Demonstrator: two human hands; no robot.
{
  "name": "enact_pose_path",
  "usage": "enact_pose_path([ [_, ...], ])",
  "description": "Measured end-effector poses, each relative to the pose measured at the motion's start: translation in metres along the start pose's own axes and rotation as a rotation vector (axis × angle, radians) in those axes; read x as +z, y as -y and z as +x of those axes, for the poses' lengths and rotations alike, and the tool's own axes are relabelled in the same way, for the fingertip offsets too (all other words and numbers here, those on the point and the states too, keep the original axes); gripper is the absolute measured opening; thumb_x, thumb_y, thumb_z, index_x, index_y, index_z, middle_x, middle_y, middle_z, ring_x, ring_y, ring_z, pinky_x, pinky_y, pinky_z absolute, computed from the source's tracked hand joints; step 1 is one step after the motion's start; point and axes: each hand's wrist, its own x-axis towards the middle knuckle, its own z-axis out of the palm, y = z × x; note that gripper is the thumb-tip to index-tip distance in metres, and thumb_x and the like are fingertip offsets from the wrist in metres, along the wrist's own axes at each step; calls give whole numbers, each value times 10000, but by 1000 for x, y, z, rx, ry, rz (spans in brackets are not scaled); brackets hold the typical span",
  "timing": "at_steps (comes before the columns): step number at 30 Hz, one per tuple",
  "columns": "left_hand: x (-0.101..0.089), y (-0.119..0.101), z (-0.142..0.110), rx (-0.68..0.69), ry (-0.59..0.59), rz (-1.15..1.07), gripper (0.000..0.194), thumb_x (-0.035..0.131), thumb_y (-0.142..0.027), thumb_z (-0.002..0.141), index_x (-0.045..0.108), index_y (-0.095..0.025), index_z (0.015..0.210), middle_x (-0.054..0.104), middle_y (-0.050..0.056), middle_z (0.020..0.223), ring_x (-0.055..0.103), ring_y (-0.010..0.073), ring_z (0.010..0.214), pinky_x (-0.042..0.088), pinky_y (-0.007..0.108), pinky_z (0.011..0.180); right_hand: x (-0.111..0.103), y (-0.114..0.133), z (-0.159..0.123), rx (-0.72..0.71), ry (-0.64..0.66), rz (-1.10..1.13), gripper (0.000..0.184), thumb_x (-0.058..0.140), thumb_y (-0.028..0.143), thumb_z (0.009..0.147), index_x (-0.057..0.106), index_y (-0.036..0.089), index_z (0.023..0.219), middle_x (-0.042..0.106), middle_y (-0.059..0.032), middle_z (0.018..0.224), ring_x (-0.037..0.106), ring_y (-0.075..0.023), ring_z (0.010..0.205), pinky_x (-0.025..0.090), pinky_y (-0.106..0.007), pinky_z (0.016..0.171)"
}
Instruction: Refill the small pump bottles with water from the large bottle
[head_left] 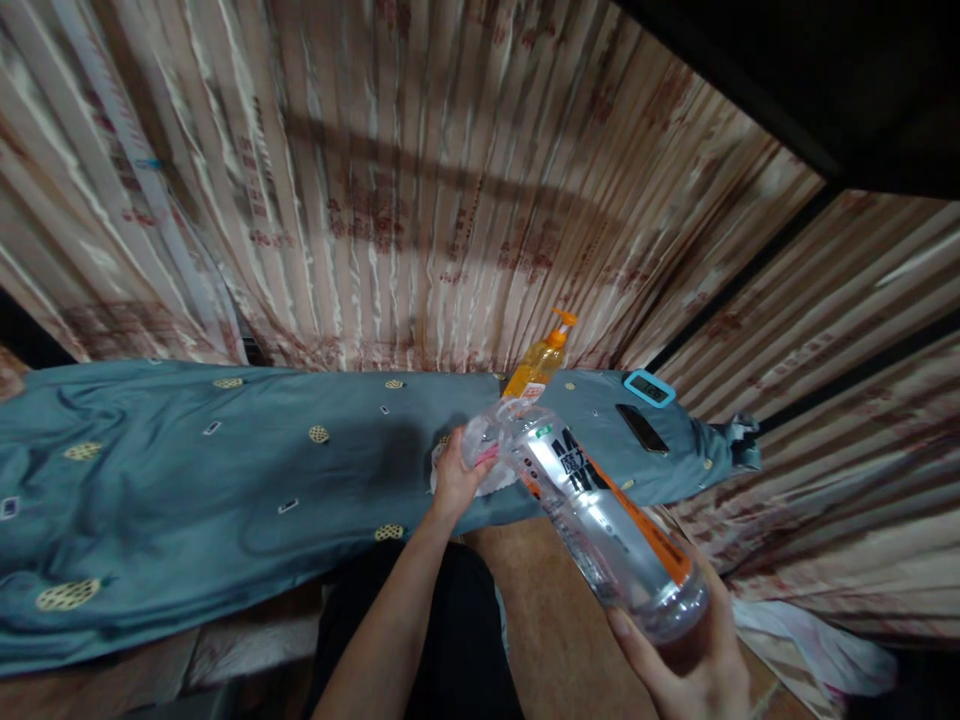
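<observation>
Right hand [697,650] clasps the base of a large clear bottle [600,520], tilted right of centre, its neck toward the middle of the frame. Left hand [456,475] grips a clear plastic container [480,436] by that neck; whether they touch I cannot tell. Just beyond, a pump bottle [536,366] sits on teal cloth [255,470], a blue-rimmed clock [649,388] and phone [642,429] farther right.

Prob. home rm, red-patterned curtains [420,210], teal print cloth [247,440] w/ phone [642,429]
</observation>
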Motion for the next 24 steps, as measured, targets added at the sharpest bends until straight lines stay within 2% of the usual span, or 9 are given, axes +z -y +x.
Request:
enact_pose_path([
  [8, 1, 3, 1, -6, 1, 16, 499, 849, -199, 601, 642, -225, 1054, 750, 49, 969, 696, 273, 977, 530, 364, 888, 0, -1, -1, -21, -10, 8, 942, 764, 607, 638, 444, 167, 1407, 558, -134, 1339, 589, -266, 1170, 524, -335, 886],
  [15, 0, 5, 0, 9, -5, 32, 533, 848, -231, 605, 635, -231, 1094, 745, 38, 982, 689, 264, 962, 528, 386, 907, 0, -4, 1, -43, 0, 14, 920, 764, 582, 650, 442, 167, 1405, 543, -127, 1357, 565, -259, 1202, 518, -318, 899],
  [24, 0, 0, 0, -4, -10, -7, 508, 852, -198, 587, 647, -233, 1050, 751, 44, 967, 694, 272, 956, 524, 369, 891, 1, -1, 0, 6, 3, 32, 956, 768, 578, 629, 426, 161, 1418, 533, -148, 1381, 520, -296, 1267, 512, -351, 922],
])
